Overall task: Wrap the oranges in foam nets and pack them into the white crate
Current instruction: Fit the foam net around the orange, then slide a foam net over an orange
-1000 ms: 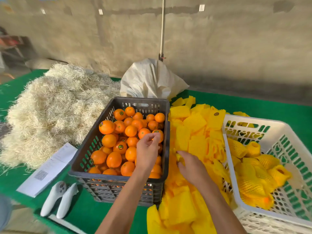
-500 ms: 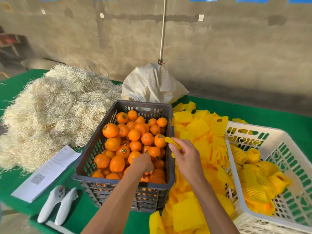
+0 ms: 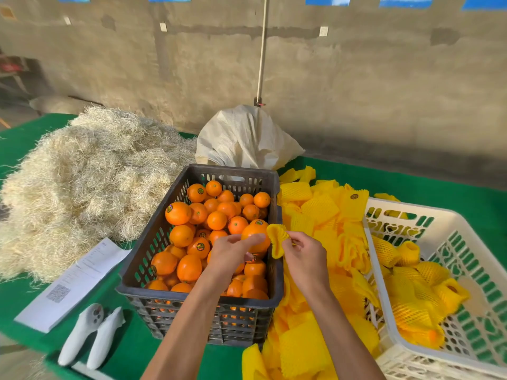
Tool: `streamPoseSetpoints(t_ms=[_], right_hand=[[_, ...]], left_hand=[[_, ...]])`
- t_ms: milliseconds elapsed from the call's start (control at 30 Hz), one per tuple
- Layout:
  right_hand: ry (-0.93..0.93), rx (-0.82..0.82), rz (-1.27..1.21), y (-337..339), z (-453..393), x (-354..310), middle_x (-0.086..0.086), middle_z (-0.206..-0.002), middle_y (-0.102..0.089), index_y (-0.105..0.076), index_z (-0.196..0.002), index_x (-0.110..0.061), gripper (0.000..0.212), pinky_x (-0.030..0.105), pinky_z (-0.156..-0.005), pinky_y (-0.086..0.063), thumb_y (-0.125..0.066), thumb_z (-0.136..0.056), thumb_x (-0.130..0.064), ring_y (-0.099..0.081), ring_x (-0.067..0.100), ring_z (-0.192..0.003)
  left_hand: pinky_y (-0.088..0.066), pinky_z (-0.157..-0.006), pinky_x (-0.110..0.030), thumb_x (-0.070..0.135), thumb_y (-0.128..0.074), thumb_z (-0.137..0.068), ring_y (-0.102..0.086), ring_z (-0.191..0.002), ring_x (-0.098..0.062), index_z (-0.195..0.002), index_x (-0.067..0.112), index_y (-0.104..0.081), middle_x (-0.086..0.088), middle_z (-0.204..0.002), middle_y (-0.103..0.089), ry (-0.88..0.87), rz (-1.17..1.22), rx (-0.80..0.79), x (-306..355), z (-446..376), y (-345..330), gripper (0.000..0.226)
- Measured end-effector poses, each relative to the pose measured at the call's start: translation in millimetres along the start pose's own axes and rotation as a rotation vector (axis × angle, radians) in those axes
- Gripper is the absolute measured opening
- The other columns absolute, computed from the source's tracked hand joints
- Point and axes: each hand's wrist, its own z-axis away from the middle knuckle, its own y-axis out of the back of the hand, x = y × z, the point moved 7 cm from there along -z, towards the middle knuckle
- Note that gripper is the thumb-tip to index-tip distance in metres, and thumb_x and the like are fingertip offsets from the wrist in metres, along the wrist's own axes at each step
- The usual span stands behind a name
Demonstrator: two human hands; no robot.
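One orange glossy, stickered, yellow foam net crumpled.

Two crates, two white controllers, one sack, one paper sheet.

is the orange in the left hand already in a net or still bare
Bare. The left hand grips the orange over the dark crate; the net, pinched by the right hand, sits beside it.

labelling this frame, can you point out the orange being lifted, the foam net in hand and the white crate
orange (image 3: 253,233): head view, its top left skin
foam net (image 3: 276,239): head view, its flared upper part
white crate (image 3: 384,281): head view, its left rim
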Motion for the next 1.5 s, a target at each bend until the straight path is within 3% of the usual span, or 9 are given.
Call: streamPoseSetpoints(t_ms=[200,300,433,567,800,967,1133,1267,1500], right_hand=[[0.083,0.079,0.062,4,4,-21,-0.003,-0.099,-0.074,-0.072,-0.105,-0.018,0.016,0.034,-0.075,-0.056,-0.068,-0.096,-0.031,-0.068,0.015,-0.088],[0.126,-0.016,0.02,-7,8,-27,-0.004,-0.099,-0.073,-0.07,-0.104,-0.022,0.014,0.027,-0.072,-0.051,-0.073,-0.09,-0.022,-0.066,0.014,-0.089],[0.096,-0.109,-0.051,-16,10,-23,-0.011,-0.099,-0.071,-0.068,-0.104,-0.033,0.019,0.015,-0.069,-0.046,-0.066,-0.094,-0.016,-0.066,0.01,-0.093],[0.029,-0.095,-0.186,-7,1,-17,-0.005,-0.103,-0.072,-0.069,-0.111,-0.019,0.017,0.036,-0.082,-0.059,-0.056,-0.103,-0.026,-0.07,0.014,-0.096],[0.383,0.008,0.026,11,25,-61,-0.003,-0.109,-0.059,-0.062,-0.119,-0.013,0.02,0.008,-0.073,-0.044,-0.053,-0.104,-0.022,-0.058,0.008,-0.094],[0.374,-0.061,-0.044,2,45,-67,-0.006,-0.107,-0.061,-0.06,-0.118,-0.019,0.018,0.02,-0.07,-0.056,-0.053,-0.104,-0.026,-0.065,0.008,-0.089],[0.275,0.025,-0.154,15,39,-60,-0.016,-0.092,-0.067,-0.06,-0.105,-0.03,0.014,0.024,-0.065,-0.056,-0.063,-0.097,-0.041,-0.066,0.003,-0.083],[0.179,0.004,0.001,25,21,-49,-0.014,-0.113,-0.057,-0.049,-0.136,-0.034,0.054,0.014,-0.068,-0.051,-0.053,-0.093,-0.066,-0.059,0.003,-0.096],[0.3,0.0,0.226,43,8,-39,-0.005,-0.095,-0.059,-0.066,-0.105,-0.013,0.025,0.009,-0.064,-0.038,-0.046,-0.107,-0.029,-0.056,0.011,-0.084]], left_hand=[[-0.054,-0.102,-0.044,0.055,-0.084,-0.073,-0.063,-0.129,-0.03,-0.142,0.018,-0.06,-0.01,-0.138,-0.067,0.121,0.512,-0.391,9,36,-25,0.082],[-0.045,-0.113,-0.048,0.057,-0.076,-0.08,-0.059,-0.134,-0.03,-0.146,0.017,-0.058,-0.011,-0.143,-0.064,0.065,0.512,-0.51,16,46,-38,0.08],[-0.052,-0.106,-0.048,0.058,-0.081,-0.074,-0.067,-0.124,-0.024,-0.138,0.024,-0.063,-0.005,-0.132,-0.071,0.072,0.427,-0.385,11,42,-32,0.075],[-0.058,-0.091,-0.039,0.056,-0.088,-0.065,-0.074,-0.109,-0.018,-0.128,0.02,-0.065,-0.005,-0.121,-0.076,0.069,0.441,-0.274,1,35,-16,0.076],[-0.055,-0.065,-0.029,0.072,-0.084,-0.062,-0.073,-0.07,-0.009,-0.079,0.015,-0.074,0.004,-0.077,-0.073,-0.103,0.045,0.114,5,32,0,0.06],[-0.06,-0.076,-0.037,0.063,-0.079,-0.079,-0.063,-0.087,-0.011,-0.116,0.012,-0.062,0.003,-0.103,-0.064,-0.255,-0.097,0.351,27,31,3,0.065],[-0.045,-0.077,-0.007,0.049,-0.079,-0.085,-0.057,-0.112,-0.003,-0.143,0.02,-0.057,0.013,-0.126,-0.059,-0.405,-0.145,0.219,43,40,-10,0.068],[-0.057,-0.091,-0.021,0.027,-0.081,-0.089,-0.062,-0.116,0.001,-0.144,0.021,-0.056,0.007,-0.134,-0.063,-0.521,-0.184,0.051,47,48,-28,0.061],[-0.048,-0.111,-0.035,0.035,-0.082,-0.088,-0.045,-0.136,-0.002,-0.145,0.031,-0.055,0.009,-0.147,-0.049,-0.608,-0.292,-0.07,48,54,-52,0.064]])
